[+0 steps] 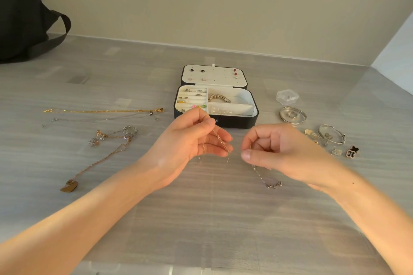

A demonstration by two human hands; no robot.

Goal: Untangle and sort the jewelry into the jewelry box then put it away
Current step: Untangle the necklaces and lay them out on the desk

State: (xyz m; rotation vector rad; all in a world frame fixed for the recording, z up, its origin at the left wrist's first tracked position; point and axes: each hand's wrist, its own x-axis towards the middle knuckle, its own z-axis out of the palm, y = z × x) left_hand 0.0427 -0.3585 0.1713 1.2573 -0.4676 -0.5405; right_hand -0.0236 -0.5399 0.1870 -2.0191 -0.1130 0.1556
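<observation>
Hands work just in front of the open box, near the middle of the surface [201, 225]. The left hand [192, 140] pinches a fine rose-gold chain [221, 143] between thumb and forefinger, with the slack draped over its loosely curled lower fingers. The right hand [279, 152], fingers curled, pinches a thin silver chain [258, 174] whose pendant [274, 184] lies on the surface below. I cannot tell whether the two chains are caught together between the hands.

Both chains look very light, limp and easily kinked. I judge they are best held with the fingertips near a clasp or close to any knot, and teased apart rather than pulled.

Toward the left edge lie a gold necklace [102, 110], a faint silver necklace [100, 119] just in front of it, and a tangle of chains [114, 138] with a swan-shaped pendant [69, 186].

The jewelry box [241, 123] stands open at the centre, nearer the far edge. Stud earrings [202, 71] are pinned in its lid. Rings [188, 90] sit in the left rolls, a beaded bracelet [219, 97] in the back right compartment and a fine chain in the front right one.

To its right, a small clear plastic case [287, 96] seems shut with something tiny inside. Bangles [332, 134] and charms [352, 152] lie loose toward the right edge.
</observation>
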